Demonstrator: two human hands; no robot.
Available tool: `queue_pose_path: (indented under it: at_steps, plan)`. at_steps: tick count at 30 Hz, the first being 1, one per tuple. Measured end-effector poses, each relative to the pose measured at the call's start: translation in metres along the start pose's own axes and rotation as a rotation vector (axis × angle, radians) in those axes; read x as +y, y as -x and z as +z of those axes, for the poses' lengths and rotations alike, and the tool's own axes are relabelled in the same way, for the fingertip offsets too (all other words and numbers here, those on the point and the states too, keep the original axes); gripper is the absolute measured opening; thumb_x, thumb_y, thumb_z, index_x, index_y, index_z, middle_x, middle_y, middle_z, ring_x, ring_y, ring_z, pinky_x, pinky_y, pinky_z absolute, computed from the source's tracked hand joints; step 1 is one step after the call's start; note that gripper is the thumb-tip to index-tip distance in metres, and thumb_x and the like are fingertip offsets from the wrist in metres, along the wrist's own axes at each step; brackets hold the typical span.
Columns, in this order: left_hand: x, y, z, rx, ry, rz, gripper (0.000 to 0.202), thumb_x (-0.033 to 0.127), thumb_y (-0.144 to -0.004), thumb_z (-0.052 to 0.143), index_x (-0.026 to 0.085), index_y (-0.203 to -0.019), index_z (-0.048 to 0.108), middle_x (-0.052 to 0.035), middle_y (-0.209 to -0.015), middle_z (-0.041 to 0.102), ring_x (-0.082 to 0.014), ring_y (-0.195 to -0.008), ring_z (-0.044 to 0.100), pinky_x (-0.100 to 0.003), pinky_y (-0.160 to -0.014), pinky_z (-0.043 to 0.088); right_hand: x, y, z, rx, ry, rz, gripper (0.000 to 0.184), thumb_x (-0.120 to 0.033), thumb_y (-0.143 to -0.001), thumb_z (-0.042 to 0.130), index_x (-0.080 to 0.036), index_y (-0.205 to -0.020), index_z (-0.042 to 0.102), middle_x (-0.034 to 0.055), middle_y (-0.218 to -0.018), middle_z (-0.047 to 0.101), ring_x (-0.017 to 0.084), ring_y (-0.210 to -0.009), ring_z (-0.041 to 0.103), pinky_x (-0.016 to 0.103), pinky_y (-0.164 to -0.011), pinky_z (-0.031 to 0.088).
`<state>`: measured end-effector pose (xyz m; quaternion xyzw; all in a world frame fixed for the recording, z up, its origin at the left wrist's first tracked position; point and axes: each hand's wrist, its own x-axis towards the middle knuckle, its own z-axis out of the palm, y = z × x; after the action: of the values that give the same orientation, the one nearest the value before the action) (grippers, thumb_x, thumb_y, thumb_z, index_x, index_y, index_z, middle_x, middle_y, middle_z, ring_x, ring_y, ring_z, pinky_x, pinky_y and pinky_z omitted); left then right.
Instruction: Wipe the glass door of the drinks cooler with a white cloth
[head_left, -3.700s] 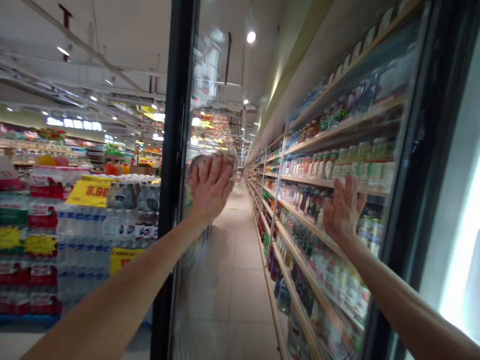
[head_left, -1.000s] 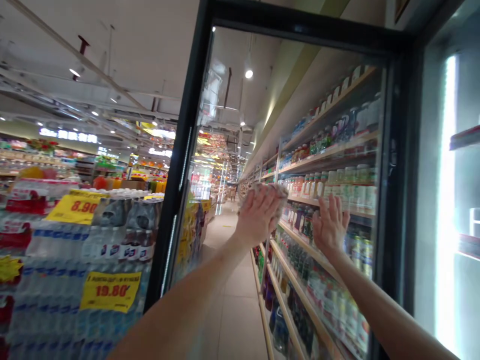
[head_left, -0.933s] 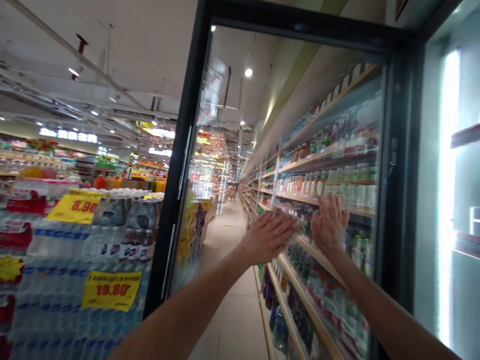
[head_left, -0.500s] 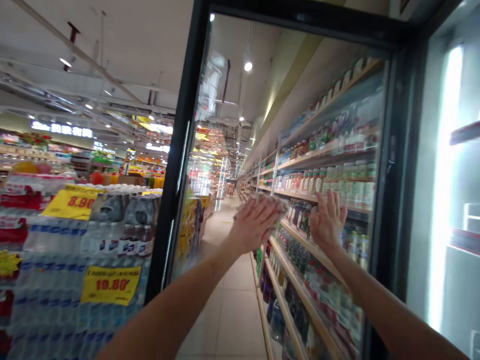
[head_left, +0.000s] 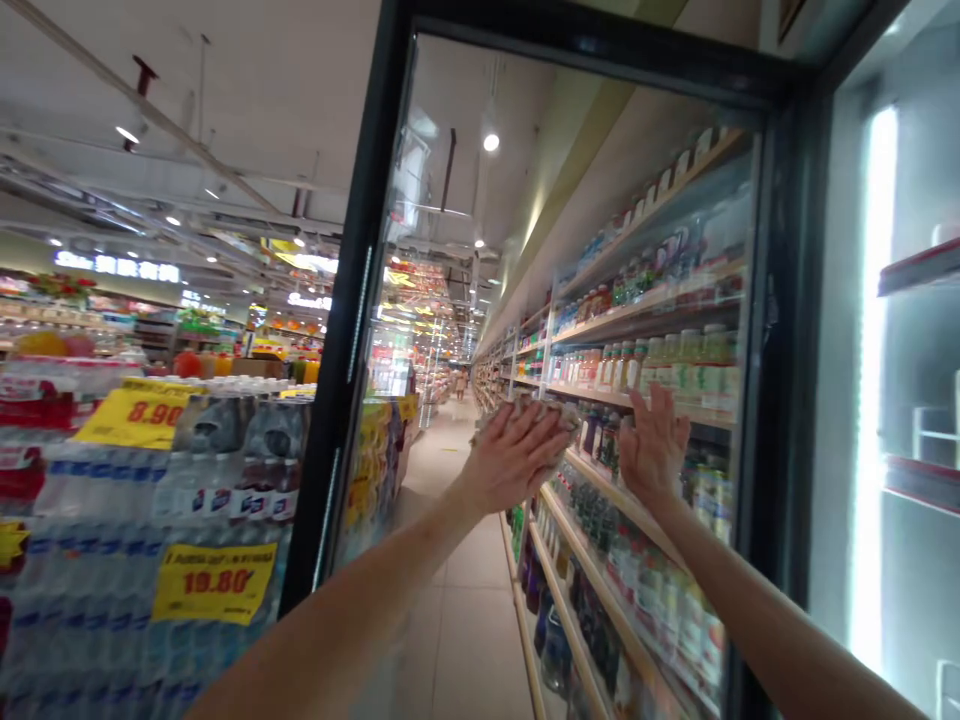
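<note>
A black-framed glass door (head_left: 487,300) stands swung out in front of me. My left hand (head_left: 517,452) lies over a crumpled pale cloth (head_left: 568,418), pressing it to the middle of the pane. The cloth's edges show past my fingertips; the rest is under the palm. To the right, my right hand (head_left: 654,445) is raised against the glass with its fingers stretched out and nothing in it. Shelves of bottled drinks (head_left: 675,365) appear in the pane behind both hands.
The dark door frame (head_left: 352,330) runs up on the left, beside stacked packs of bottled water (head_left: 97,500) with yellow price signs (head_left: 214,580). At right, a lit cooler interior (head_left: 919,370) has shelves and a bright light strip (head_left: 874,380). A tiled aisle floor (head_left: 472,630) shows through the glass.
My view has shifted slightly, with the door frame a little further left in it. Against the pane, my left hand and the cloth sit slightly further right. The right hand stays spread at the glass.
</note>
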<state>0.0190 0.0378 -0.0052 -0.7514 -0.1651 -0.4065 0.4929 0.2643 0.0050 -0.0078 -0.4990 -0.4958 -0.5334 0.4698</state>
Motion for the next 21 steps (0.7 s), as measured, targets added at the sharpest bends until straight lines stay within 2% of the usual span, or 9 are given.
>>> queue_pose_path:
  at_steps: [2, 6, 8, 10, 13, 15, 16, 19, 21]
  plan:
    - [-0.012, -0.008, -0.004, 0.007, 0.006, -0.053, 0.054, 0.044, -0.088, 0.039, 0.026, -0.138, 0.034, -0.0025, -0.142, 0.042, -0.0225, -0.132, 0.034, -0.045, -0.114, 0.015, 0.001, 0.0, 0.0, 0.006, -0.006, 0.0, 0.056, -0.031, -0.089, 0.036, -0.024, -0.143, 0.025, 0.0122, -0.146, 0.032, 0.027, -0.136, 0.027, 0.051, -0.106, 0.021]
    - [-0.069, -0.03, -0.02, 0.135, -0.061, -0.463, 0.056, 0.042, -0.087, 0.04, 0.016, -0.137, 0.037, -0.0119, -0.146, 0.033, -0.03, -0.135, 0.028, -0.051, -0.111, 0.017, -0.001, -0.001, -0.002, 0.006, -0.002, 0.01, 0.053, -0.033, -0.09, 0.034, -0.022, -0.142, 0.029, 0.0133, -0.144, 0.035, 0.027, -0.135, 0.028, 0.05, -0.106, 0.022]
    - [-0.072, -0.033, -0.021, 0.164, -0.078, -0.577, 0.059, 0.041, -0.087, 0.039, 0.011, -0.138, 0.034, -0.0145, -0.148, 0.027, -0.0318, -0.137, 0.022, -0.053, -0.111, 0.016, -0.001, -0.001, -0.002, 0.002, 0.001, 0.016, 0.053, -0.033, -0.09, 0.034, -0.021, -0.141, 0.032, 0.0134, -0.144, 0.036, 0.027, -0.136, 0.028, 0.05, -0.107, 0.021]
    - [-0.048, -0.027, -0.014, 0.11, -0.049, -0.452, 0.058, 0.042, -0.089, 0.036, 0.012, -0.139, 0.032, -0.0125, -0.148, 0.028, -0.0301, -0.138, 0.019, -0.053, -0.111, 0.016, -0.001, -0.001, -0.002, 0.0, 0.002, 0.027, 0.052, -0.034, -0.089, 0.034, -0.021, -0.14, 0.033, 0.0132, -0.144, 0.036, 0.027, -0.136, 0.027, 0.05, -0.107, 0.021]
    - [-0.002, -0.012, 0.0, -0.031, 0.043, 0.046, 0.056, 0.043, -0.09, 0.033, 0.018, -0.139, 0.033, -0.005, -0.148, 0.031, -0.0225, -0.139, 0.019, -0.044, -0.114, 0.017, 0.001, -0.001, -0.001, 0.002, -0.006, 0.034, 0.052, -0.036, -0.089, 0.034, -0.02, -0.139, 0.036, 0.0132, -0.144, 0.035, 0.027, -0.136, 0.028, 0.05, -0.107, 0.02]
    - [0.0, -0.008, 0.002, -0.086, 0.077, 0.241, 0.055, 0.044, -0.09, 0.032, 0.02, -0.139, 0.033, -0.0022, -0.147, 0.032, -0.019, -0.139, 0.021, -0.039, -0.114, 0.017, 0.001, -0.001, 0.0, -0.002, -0.009, 0.033, 0.051, -0.036, -0.089, 0.034, -0.02, -0.138, 0.037, 0.0135, -0.144, 0.035, 0.027, -0.136, 0.028, 0.049, -0.107, 0.02]
    - [-0.011, -0.008, -0.001, -0.089, 0.073, 0.228, 0.054, 0.043, -0.09, 0.032, 0.02, -0.139, 0.032, -0.0023, -0.147, 0.033, -0.0187, -0.138, 0.021, -0.039, -0.114, 0.017, 0.001, -0.001, 0.0, -0.005, -0.008, 0.033, 0.051, -0.036, -0.09, 0.034, -0.02, -0.138, 0.037, 0.0136, -0.144, 0.035, 0.027, -0.136, 0.028, 0.049, -0.107, 0.021]
    - [-0.067, -0.016, -0.018, 0.009, -0.003, -0.166, 0.056, 0.041, -0.09, 0.033, 0.017, -0.141, 0.028, -0.0072, -0.148, 0.03, -0.0234, -0.139, 0.02, -0.044, -0.114, 0.016, 0.0, -0.001, -0.001, -0.017, 0.002, 0.032, 0.051, -0.035, -0.089, 0.034, -0.019, -0.138, 0.037, 0.0137, -0.144, 0.035, 0.027, -0.136, 0.027, 0.05, -0.107, 0.021]
    - [-0.091, -0.017, -0.027, 0.077, -0.058, -0.403, 0.059, 0.041, -0.089, 0.036, 0.014, -0.141, 0.027, -0.0115, -0.149, 0.027, -0.0278, -0.139, 0.019, -0.049, -0.113, 0.015, -0.001, -0.001, -0.001, -0.014, 0.009, 0.03, 0.052, -0.035, -0.089, 0.034, -0.018, -0.138, 0.037, 0.014, -0.144, 0.035, 0.027, -0.136, 0.027, 0.05, -0.107, 0.022]
